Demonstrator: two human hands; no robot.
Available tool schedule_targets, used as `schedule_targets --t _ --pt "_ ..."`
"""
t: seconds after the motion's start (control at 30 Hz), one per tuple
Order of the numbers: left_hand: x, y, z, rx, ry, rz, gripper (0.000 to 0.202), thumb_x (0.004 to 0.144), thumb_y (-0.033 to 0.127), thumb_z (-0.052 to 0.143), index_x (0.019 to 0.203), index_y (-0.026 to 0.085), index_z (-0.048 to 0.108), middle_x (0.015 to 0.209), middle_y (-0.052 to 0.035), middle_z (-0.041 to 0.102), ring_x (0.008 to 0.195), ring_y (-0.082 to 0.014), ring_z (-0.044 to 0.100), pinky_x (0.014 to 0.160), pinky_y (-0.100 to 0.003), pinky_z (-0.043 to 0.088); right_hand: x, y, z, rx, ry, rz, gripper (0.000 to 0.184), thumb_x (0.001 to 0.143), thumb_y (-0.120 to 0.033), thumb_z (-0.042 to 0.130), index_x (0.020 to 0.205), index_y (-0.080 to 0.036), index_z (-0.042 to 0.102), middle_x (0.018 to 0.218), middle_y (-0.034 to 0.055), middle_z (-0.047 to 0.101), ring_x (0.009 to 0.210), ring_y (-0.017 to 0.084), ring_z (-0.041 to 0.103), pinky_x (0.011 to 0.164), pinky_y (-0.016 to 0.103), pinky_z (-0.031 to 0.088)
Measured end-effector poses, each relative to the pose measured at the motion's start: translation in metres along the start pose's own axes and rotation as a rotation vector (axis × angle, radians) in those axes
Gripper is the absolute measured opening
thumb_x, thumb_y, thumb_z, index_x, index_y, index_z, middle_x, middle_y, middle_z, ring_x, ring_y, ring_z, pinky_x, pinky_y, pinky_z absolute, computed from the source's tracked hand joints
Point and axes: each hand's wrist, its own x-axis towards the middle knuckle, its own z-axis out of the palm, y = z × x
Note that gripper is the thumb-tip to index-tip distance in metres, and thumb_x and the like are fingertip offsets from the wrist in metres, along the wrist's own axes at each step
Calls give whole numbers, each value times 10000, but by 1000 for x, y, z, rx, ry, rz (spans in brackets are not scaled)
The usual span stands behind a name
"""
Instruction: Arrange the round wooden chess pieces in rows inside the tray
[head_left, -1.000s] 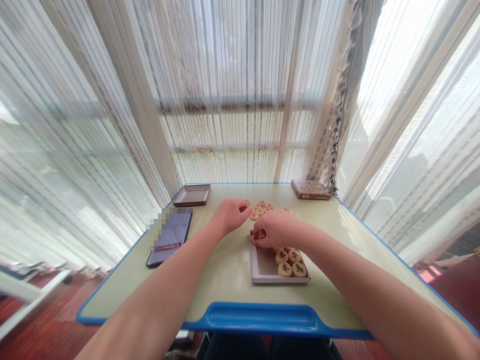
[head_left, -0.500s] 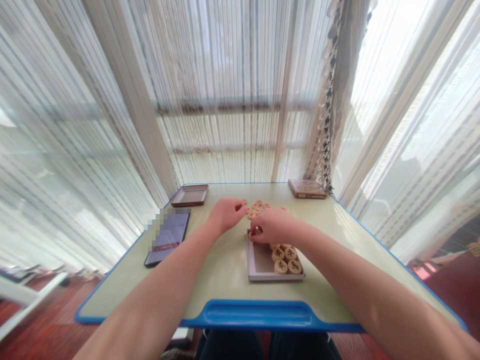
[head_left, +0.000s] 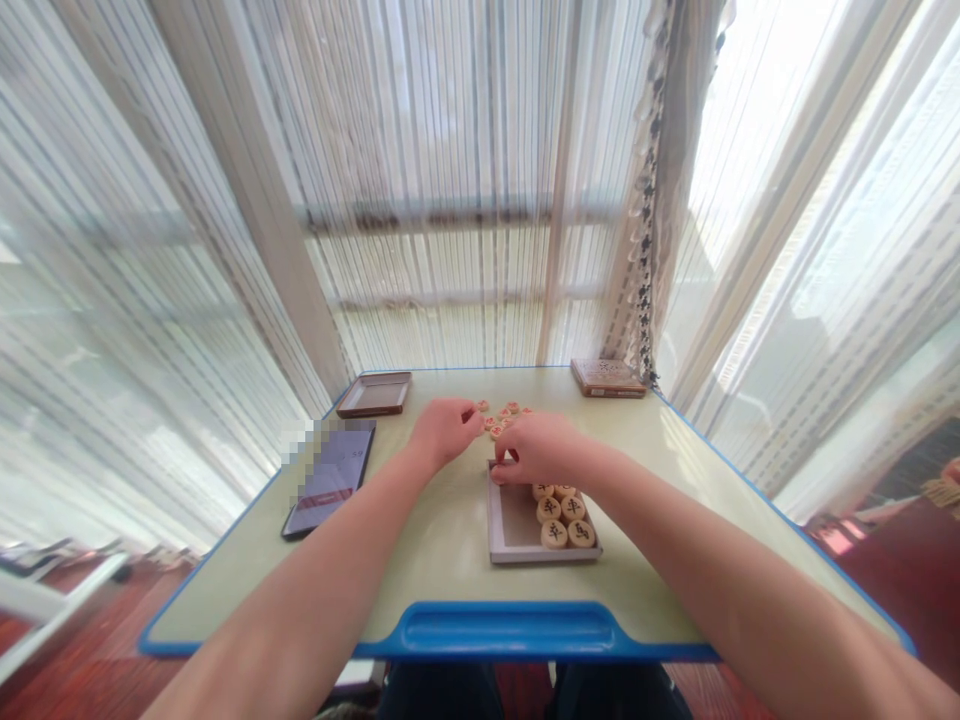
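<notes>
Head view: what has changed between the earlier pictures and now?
The right hand has shifted slightly toward the far-left corner of the open box, uncovering more black-marked pieces. The red patch earlier at its fingertips no longer shows; whether a piece was released, I cannot tell. The left hand stays by the red-marked pieces; box unmoved.

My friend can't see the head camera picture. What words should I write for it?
A person's right hand reaches over an open box holding round, black-marked pieces, while their left hand is close to red-marked pieces on a pale green, blue-edged table. Sheer curtains hang behind.
</notes>
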Motion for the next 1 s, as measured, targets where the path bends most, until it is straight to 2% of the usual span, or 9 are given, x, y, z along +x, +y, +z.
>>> schedule_targets --t 0.07,0.17,0.23,0.33,0.47,0.67,0.77,0.87,1.0 --pt "3 -6 3 23 37 -45 320 821 286 381 677 153 634 662 -49 627 636 -154 527 592 -258 350 1 3 -2 -12 37 32 253 724 -457 566 796 -247 688 763 28 665 691 166 572 532 251 328" --pt "7 -17 8 16 66 -91 331 849 233 334 907 145 647 906 -85 663 852 -188 576 760 -283 412 4 13 -1 -14 141 118 286 811 -431 458 841 -254 680 790 21 663 703 156 565 557 250 333" --pt "7 -25 12 10 41 -83 354 838 170 326 1049 123 607 1060 -106 630 985 -193 556 872 -296 403 6 25 4 5 217 192 301 846 -391 408 893 -254 672 818 19 664 726 152 564 567 247 339" --pt "7 -31 16 13 -26 -82 406 811 99 319 1134 114 565 1157 -102 592 1078 -183 524 953 -294 375 9 45 13 36 276 289 261 839 -317 424 906 -263 670 910 12 660 821 164 569 594 243 362" --pt "7 -28 17 -25 -119 -76 433 807 101 320 1178 132 540 1136 -82 615 1038 -176 556 940 -288 398 13 68 29 126 267 373 240 814 -306 474 954 -268 667 983 24 635 883 173 569 662 247 410" --pt "4 -21 16 -25 -225 -44 381 852 231 336 1147 190 575 1184 -48 594 1079 -192 537 945 -304 398 16 80 43 231 286 308 240 811 -276 489 939 -214 681 1030 50 626 931 176 567 831 262 414" --pt "2 -19 18 -25 -224 -2 382 856 234 329 1132 183 587 1192 -53 588 1096 -197 528 958 -311 387 16 80 43 233 281 342 250 819 -279 479 962 -217 674 1023 56 633 933 189 567 831 278 419" --pt "2 -21 19 -43 -182 17 390 818 158 361 1132 192 588 1189 -47 590 1087 -189 534 954 -303 390 16 84 42 226 291 430 274 814 -199 447 977 -207 667 1053 67 628 949 195 569 842 287 416" --pt "4 -24 15 -94 -131 -69 477 715 44 418 1135 204 578 1078 -38 647 932 -156 608 873 -277 443 14 91 37 257 229 573 290 739 -123 481 945 -178 678 991 80 661 889 201 593 786 274 437"
